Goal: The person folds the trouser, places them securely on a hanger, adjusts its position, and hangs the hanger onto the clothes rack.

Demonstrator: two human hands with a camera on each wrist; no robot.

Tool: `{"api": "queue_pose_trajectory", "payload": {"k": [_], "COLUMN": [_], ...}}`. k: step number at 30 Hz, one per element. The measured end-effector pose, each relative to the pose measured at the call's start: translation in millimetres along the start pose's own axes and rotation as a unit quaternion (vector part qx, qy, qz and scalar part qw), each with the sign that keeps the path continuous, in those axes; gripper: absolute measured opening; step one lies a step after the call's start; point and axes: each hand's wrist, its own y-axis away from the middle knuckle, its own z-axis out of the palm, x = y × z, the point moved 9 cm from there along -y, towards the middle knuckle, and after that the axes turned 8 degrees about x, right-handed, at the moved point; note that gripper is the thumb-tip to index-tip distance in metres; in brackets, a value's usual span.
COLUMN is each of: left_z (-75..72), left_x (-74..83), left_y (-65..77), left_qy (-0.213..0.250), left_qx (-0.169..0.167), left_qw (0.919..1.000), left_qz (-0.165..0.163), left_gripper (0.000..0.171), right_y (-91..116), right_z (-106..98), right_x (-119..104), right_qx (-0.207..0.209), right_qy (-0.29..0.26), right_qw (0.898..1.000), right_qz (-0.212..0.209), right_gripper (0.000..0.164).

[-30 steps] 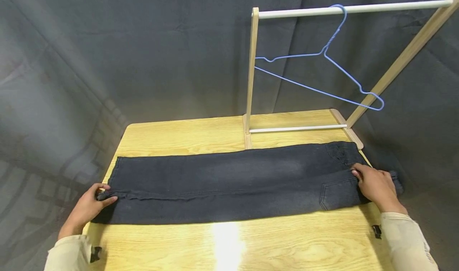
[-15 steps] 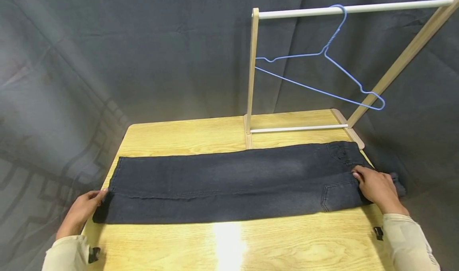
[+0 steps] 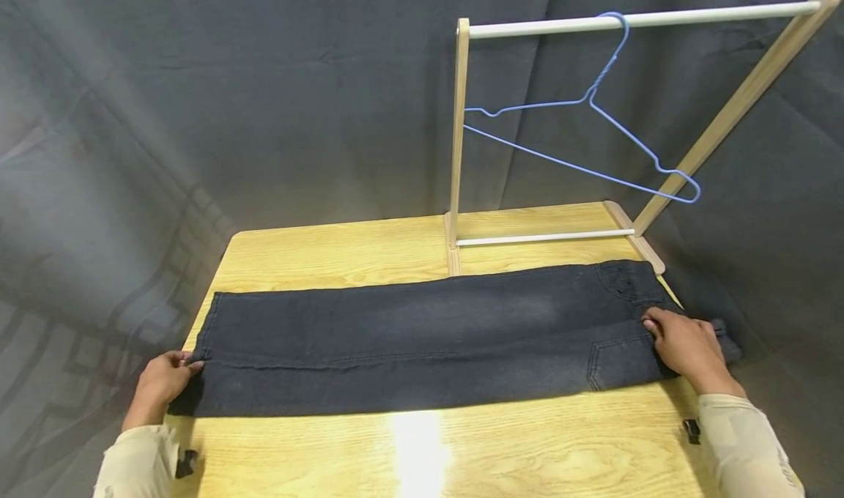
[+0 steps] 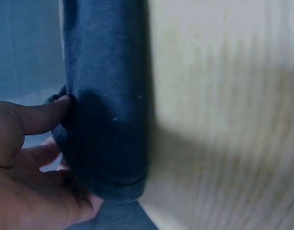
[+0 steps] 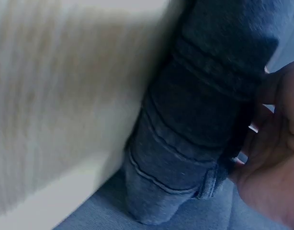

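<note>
Dark jeans (image 3: 395, 315) lie lengthwise across the wooden table, legs to the left and waist overhanging the right edge. At the leg hem, my left hand (image 3: 160, 382) pinches the fabric between thumb and fingers. The left wrist view shows that thumb (image 4: 44, 115) on top of the folded cloth, with other fingers beneath. My right hand (image 3: 689, 344) grips the jeans near the waistband, just beyond the back pocket (image 3: 623, 357). In the right wrist view, part of the right hand (image 5: 276, 167) is behind the cloth, beside a belt loop (image 5: 208, 182).
A wooden rack (image 3: 459, 132) with a white top bar (image 3: 541, 27) stands at the table's back right. From the bar hangs a blue wire hanger (image 3: 593, 102). Grey curtain (image 3: 330, 117) surrounds the wooden table (image 3: 316, 454) at the back and sides.
My left hand has shifted its grip at the hem, and the raised ridge of cloth there now lies flatter. My right hand keeps its hold. The head view has shifted slightly.
</note>
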Motion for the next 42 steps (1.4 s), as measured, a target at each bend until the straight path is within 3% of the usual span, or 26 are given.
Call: {"api": "queue_pose_trajectory", "payload": {"k": [5,9,13,16,18,25,30,32,37,39,42], "left_z": [-16.5,-30.0,-38.2,-46.5,-53.6,-79.0,-79.4,-77.4,-66.7,-63.0,-62.8], "left_x": [8.8,4.4,-2.0,-3.0,-0.1,19.1,32.1,37.7,52.7,57.8,64.4], "left_y": [10.7,18.7,24.5,26.4,25.2,11.5,-8.0,-15.5,-24.3,-25.7,-27.7], "left_qy": [0.040,0.063,0.143,0.216,0.263,0.279,0.342,0.326,0.198,0.172,0.164], "left_qx": [0.049,0.081,0.079,0.093,0.107,0.187,0.222,0.234,0.257,0.263,0.284], "left_qw": [0.9975,0.9945,0.9866,0.9718,0.9584,0.9391,0.9098,0.9137,0.9456,0.9490,0.9445], "left_qz": [0.032,0.023,0.001,-0.017,-0.027,-0.070,-0.079,-0.066,-0.029,-0.023,-0.017], "left_gripper": [0.031,0.029,0.024,0.019,0.025,0.041,0.032,0.028,0.030,0.032,0.030], "right_y": [-0.3,0.2,-1.9,-8.1,-14.3,-49.2,-80.3,-92.2,-114.4,-120.0,-125.8], "right_z": [-5.4,-14.2,-30.9,-50.1,-63.5,-102.3,-99.6,-91.8,-66.1,-56.5,-42.4], "right_x": [-1.2,-2.9,-5.5,-9.2,-11.6,-20.0,-24.6,-26.5,-25.4,-24.1,-23.9], "right_qx": [-0.022,-0.037,-0.040,-0.029,-0.020,0.035,0.052,0.066,0.118,0.137,0.152], "right_qy": [0.011,0.019,0.016,0.014,0.009,0.000,-0.011,-0.012,-0.016,-0.021,-0.038], "right_qw": [1.000,0.999,0.999,0.999,1.000,0.999,0.998,0.997,0.992,0.989,0.985], "right_qz": [-0.011,-0.028,-0.029,-0.026,-0.020,-0.002,0.024,0.029,0.045,0.056,0.073], "right_gripper": [0.007,0.012,0.011,0.010,0.011,0.015,0.020,0.021,0.023,0.024,0.023]}}
